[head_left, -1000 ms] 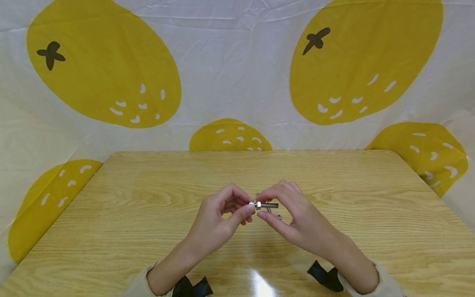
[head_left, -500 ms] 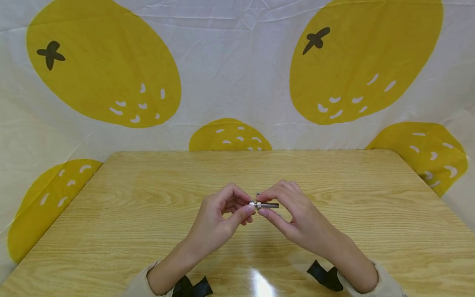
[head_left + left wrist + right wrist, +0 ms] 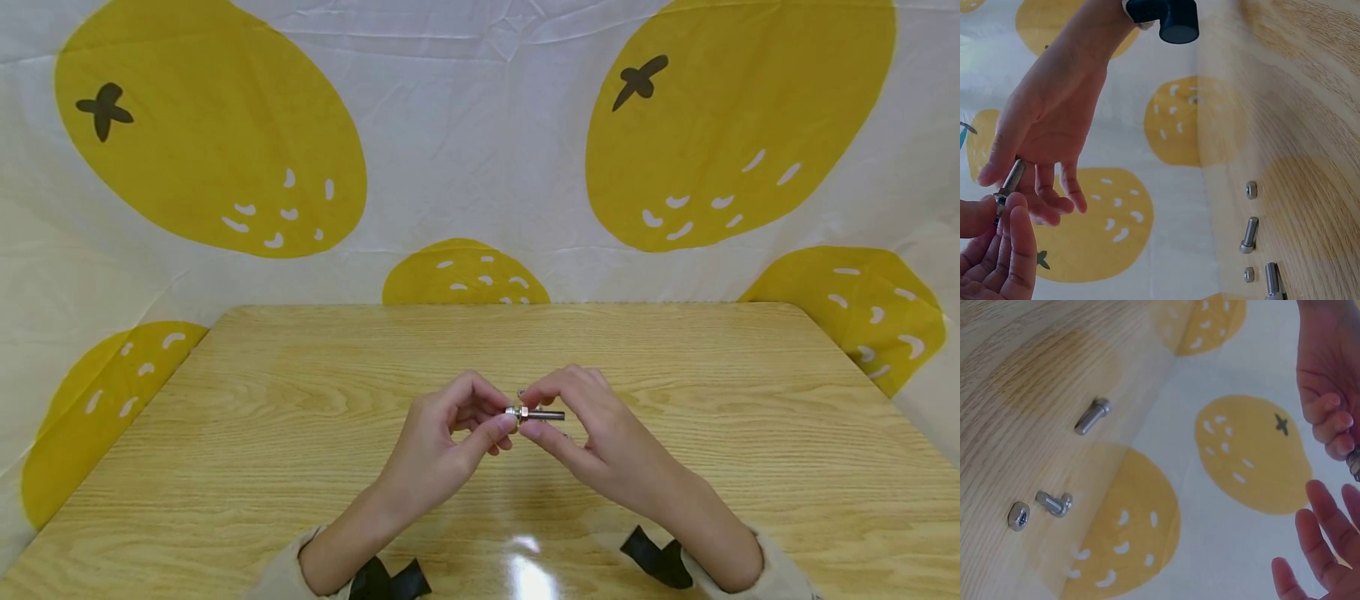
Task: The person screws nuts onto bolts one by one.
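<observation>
The left hand (image 3: 442,442) pinches the bolt (image 3: 549,415) at one end, above the table (image 3: 337,350); the right hand (image 3: 596,429) brackets its nut (image 3: 523,413), contact I cannot tell; better turn it squarely, bolt held steady.

- Table (image 3: 262,358): light yellow-brown wood-grain top, far corners rounded.
- Backdrop (image 3: 480,125): white cloth, creased, behind the far edge and beyond both side edges.
- Large printed ovals (image 3: 217,142), two: yellow, white flecks, dark star-like mark; above the far corners.
- Smaller partial ovals (image 3: 467,273), three: one at the far edge, one along each side edge.
- Glare (image 3: 531,575): bright white patch, toward the near edge; yellow reflections on the tabletop in both wrist views.
</observation>
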A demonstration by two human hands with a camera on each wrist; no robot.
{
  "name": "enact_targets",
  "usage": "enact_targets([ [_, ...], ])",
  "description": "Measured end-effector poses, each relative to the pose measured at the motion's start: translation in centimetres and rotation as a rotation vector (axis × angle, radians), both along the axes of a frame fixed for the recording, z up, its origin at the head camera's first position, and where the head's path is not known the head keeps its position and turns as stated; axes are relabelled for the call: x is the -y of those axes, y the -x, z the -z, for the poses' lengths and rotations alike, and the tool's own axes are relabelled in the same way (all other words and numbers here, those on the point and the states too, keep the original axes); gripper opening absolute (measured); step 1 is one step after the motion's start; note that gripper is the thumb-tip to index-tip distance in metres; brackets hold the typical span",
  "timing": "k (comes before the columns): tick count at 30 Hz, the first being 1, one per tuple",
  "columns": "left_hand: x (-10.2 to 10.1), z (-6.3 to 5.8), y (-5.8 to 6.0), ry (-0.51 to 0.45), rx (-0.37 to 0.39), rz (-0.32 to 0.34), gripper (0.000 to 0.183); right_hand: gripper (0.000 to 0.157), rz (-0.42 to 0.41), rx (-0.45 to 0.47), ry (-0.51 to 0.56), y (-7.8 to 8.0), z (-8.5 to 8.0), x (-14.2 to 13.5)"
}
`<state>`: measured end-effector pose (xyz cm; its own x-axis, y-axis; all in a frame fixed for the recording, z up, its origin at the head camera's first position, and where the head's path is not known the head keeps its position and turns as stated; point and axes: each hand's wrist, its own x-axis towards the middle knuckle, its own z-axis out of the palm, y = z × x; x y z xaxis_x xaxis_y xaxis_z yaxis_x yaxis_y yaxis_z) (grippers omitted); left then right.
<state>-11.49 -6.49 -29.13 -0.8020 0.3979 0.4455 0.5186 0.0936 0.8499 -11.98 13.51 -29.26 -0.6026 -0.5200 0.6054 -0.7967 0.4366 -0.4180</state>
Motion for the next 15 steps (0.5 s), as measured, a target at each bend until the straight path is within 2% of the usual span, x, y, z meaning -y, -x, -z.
enact_targets([
  [4, 0.0, -0.04, 0.01, 0.007, 0.008, -0.003, 0.009, 0.029, 0.003, -0.005, 0.004, -0.16, -0.01, 0.07],
  [15, 0.0, 0.01, 0.04, 0.002, 0.001, 0.003, 0.009, 0.023, -0.037, -0.052, 0.024, -0.02, -0.02, 0.24],
])
